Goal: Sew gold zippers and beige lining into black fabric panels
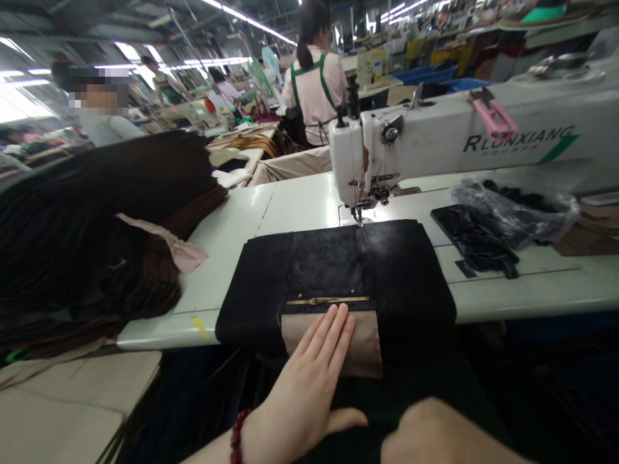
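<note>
My left hand lies flat, fingers stretched out together, on a beige lining flap just below a brass zipper. The zipper is sewn into a black fabric panel that hangs over the table's front edge. The panel's far edge sits under the needle of a white sewing machine. A dark red bead bracelet is on my left wrist. My right hand shows only as a blurred back or forearm at the bottom edge, fingers hidden, touching nothing that I can see.
A tall pile of dark brown fabric tied with a beige strip fills the table's left side. A plastic bag of black pieces lies right of the machine. A pink clip sits on the machine arm. Other people work at tables behind.
</note>
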Available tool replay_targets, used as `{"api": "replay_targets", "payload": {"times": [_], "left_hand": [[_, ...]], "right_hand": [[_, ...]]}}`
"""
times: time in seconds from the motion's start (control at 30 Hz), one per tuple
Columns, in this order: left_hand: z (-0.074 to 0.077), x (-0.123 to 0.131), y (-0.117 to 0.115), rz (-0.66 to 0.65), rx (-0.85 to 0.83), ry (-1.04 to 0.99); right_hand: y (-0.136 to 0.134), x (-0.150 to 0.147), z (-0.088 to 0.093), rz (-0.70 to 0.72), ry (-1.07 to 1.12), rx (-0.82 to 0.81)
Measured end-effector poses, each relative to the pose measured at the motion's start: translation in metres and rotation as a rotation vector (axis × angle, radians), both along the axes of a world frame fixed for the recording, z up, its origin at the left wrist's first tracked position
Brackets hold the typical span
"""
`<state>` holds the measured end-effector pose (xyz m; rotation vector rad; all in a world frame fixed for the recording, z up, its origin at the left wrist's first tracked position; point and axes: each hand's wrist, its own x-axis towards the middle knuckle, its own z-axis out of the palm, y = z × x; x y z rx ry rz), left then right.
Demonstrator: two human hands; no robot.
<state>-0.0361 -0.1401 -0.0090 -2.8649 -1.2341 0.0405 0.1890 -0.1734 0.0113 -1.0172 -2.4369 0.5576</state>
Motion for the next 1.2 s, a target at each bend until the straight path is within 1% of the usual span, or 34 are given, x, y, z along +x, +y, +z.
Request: {"api": "replay_targets", "payload": {"times": [0.07,0.1,0.17,0.23,0.33,0.4,0.47,0.53,0.63,0.77,0.83,0.9,0.93,0.97,1.0,1.03,1.07,1.1,1.2], "left_hand": [[-0.017,0.001,-0.006,0.039,0.078,-0.011],[-0.022,0.002,-0.007,0.053,0.106,-0.031],[-0.021,0.004,-0.006,0.074,0.125,-0.098],[-0.011,0.002,0.001,0.095,0.092,-0.186],[0.006,-0.01,0.02,0.194,0.055,-0.303],[0.011,-0.023,0.034,0.297,0.095,-0.324],[0.008,-0.037,0.046,0.386,0.113,-0.287],[0.001,-0.047,0.054,0.425,0.102,-0.238],[-0.007,-0.054,0.058,0.424,0.092,-0.208],[-0.004,-0.054,0.058,0.429,0.069,-0.229],[-0.001,-0.048,0.051,0.442,0.114,-0.278],[-0.002,-0.037,0.034,0.402,0.176,-0.331],[-0.004,-0.028,0.024,0.348,0.191,-0.343],[-0.007,-0.018,0.012,0.267,0.184,-0.339],[-0.012,-0.007,0.001,0.172,0.156,-0.31],[-0.017,0.005,-0.01,0.106,0.143,-0.281],[-0.022,0.017,-0.018,0.079,0.139,-0.25],[-0.027,0.028,-0.024,0.087,0.132,-0.209],[-0.034,0.057,-0.032,0.21,0.159,-0.163]], "right_hand": [[0.031,0.017,-0.002,-0.038,0.018,0.005],[0.047,0.023,-0.006,-0.064,0.038,0.019],[0.076,0.032,-0.018,-0.077,0.038,0.109],[0.094,0.036,-0.029,-0.06,-0.025,0.181],[0.099,0.04,-0.038,-0.051,-0.097,0.223],[0.096,0.041,-0.039,-0.053,-0.112,0.224],[0.094,0.04,-0.037,-0.049,-0.124,0.216],[0.093,0.04,-0.035,-0.049,-0.134,0.21],[0.094,0.04,-0.034,-0.048,-0.134,0.217],[0.096,0.039,-0.031,-0.039,-0.103,0.198],[0.099,0.037,-0.025,-0.043,-0.091,0.181],[0.104,0.033,-0.019,-0.043,-0.11,0.185],[0.106,0.031,-0.016,-0.037,-0.131,0.195],[0.109,0.029,-0.013,-0.031,-0.153,0.21],[0.111,0.027,-0.011,-0.027,-0.172,0.228],[0.114,0.025,-0.009,-0.025,-0.188,0.246],[0.115,0.024,-0.008,-0.022,-0.199,0.263],[0.117,0.023,-0.007,-0.02,-0.206,0.276],[0.12,0.022,-0.007,0.003,-0.213,0.285]]}}
